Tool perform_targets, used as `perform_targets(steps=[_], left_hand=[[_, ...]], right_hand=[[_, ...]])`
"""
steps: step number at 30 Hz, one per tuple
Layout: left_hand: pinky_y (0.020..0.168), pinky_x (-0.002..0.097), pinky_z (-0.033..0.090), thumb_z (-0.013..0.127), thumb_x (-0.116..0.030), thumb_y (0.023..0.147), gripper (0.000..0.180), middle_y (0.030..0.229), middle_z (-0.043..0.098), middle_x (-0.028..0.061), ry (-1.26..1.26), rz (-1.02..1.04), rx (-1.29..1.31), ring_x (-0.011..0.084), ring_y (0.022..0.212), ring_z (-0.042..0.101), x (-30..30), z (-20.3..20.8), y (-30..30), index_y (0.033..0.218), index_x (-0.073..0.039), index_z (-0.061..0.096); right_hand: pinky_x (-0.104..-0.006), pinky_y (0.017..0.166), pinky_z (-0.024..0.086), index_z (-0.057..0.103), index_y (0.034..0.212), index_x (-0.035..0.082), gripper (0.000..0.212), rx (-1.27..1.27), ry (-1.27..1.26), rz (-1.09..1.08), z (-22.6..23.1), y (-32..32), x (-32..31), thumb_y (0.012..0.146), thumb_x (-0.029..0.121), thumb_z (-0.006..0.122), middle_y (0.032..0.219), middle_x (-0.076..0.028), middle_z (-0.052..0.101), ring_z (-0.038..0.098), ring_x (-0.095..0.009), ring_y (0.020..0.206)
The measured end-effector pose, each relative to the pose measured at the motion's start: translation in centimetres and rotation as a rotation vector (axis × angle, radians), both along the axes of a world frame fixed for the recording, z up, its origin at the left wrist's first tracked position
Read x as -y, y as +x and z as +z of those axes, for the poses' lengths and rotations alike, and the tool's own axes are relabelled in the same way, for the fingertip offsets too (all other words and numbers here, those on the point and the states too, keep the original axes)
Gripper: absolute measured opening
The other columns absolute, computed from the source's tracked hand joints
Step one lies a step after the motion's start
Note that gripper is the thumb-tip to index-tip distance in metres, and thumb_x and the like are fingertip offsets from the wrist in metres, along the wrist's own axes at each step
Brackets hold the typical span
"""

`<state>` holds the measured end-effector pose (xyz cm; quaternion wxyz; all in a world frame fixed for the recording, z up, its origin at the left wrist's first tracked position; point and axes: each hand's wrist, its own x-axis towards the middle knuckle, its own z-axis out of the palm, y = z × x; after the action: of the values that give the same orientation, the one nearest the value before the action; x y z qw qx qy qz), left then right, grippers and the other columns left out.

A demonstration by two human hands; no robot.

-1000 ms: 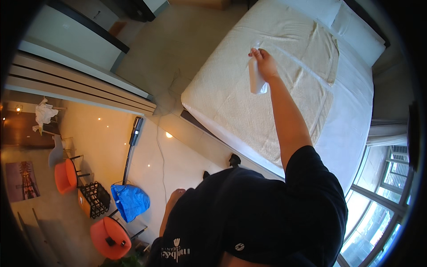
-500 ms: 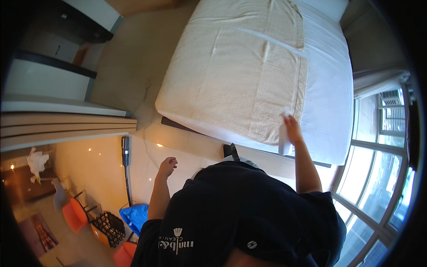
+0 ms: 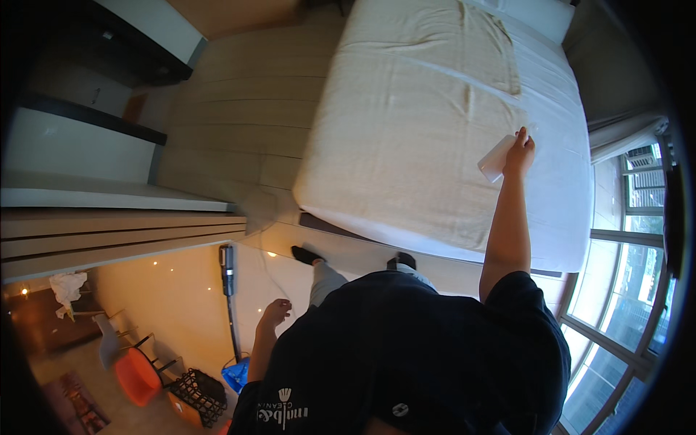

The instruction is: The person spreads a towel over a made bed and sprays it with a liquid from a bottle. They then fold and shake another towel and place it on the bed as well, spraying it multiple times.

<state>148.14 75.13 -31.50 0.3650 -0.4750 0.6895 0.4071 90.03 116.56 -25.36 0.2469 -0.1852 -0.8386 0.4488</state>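
My right hand (image 3: 519, 154) is stretched out over the bed, wrapped round a white spray bottle (image 3: 496, 159). The bottle is tilted, its base toward the lower left and its pale head by my fingertips. Below it two beige towels, a nearer one (image 3: 406, 152) and a farther one (image 3: 435, 32), lie spread over the white sheet (image 3: 554, 181). My left hand (image 3: 276, 313) hangs at my side above the floor, fingers loosely bent and apart, with nothing in it.
A black stick vacuum (image 3: 228, 272) and a blue bag (image 3: 236, 374) are on the left. Beyond them are an orange chair (image 3: 138, 377) and a black lattice basket (image 3: 199, 395). A cable (image 3: 264, 254) trails over the floor. Windows (image 3: 616, 283) line the right side.
My right hand has moved farther out over the bed and rightward with the spray bottle, which is now tilted. My feet have come into view, and the bed sits farther right in the picture.
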Motion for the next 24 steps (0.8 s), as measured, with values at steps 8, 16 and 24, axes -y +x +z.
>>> perform_targets(steps=[8, 16, 24], left_hand=[[0.069, 0.0347, 0.049, 0.058, -0.028, 0.080, 0.033, 0.086, 0.063, 0.0127, -0.232, -0.427, -0.256, 0.0263, 0.079, 0.061, 23.8, -5.5, 9.4, 0.105, -0.007, 0.056], [0.075, 0.0351, 0.046, 0.056, -0.026, 0.081, 0.030, 0.094, 0.062, 0.0122, -0.192, -0.097, -0.418, 0.0258, 0.087, 0.059, 37.6, -2.1, -0.6, 0.105, -0.007, 0.056], [0.076, 0.0333, 0.046, 0.058, -0.024, 0.080, 0.031, 0.093, 0.063, 0.0126, -0.053, -0.316, -0.343, 0.0238, 0.087, 0.059, 46.2, -2.2, -9.2, 0.106, -0.006, 0.057]], right_hand=[[-0.0401, 0.085, 0.042, 0.051, 0.115, 0.001, 0.050, 0.135, 0.175, 0.168, -4.5, 9.9, 25.8, 0.084, 0.040, 0.052, 0.106, -0.023, 0.056, 0.052, -0.036, 0.102], [-0.0395, 0.089, 0.041, 0.049, 0.116, 0.006, 0.047, 0.517, 0.478, 0.715, -17.6, 24.4, 39.4, 0.083, 0.041, 0.051, 0.118, -0.020, 0.047, 0.049, -0.034, 0.106], [-0.0430, 0.085, 0.043, 0.040, 0.124, 0.009, 0.054, 0.927, 0.466, 0.804, -13.0, 19.1, 56.4, 0.083, 0.044, 0.048, 0.122, -0.015, 0.046, 0.050, -0.033, 0.106]])
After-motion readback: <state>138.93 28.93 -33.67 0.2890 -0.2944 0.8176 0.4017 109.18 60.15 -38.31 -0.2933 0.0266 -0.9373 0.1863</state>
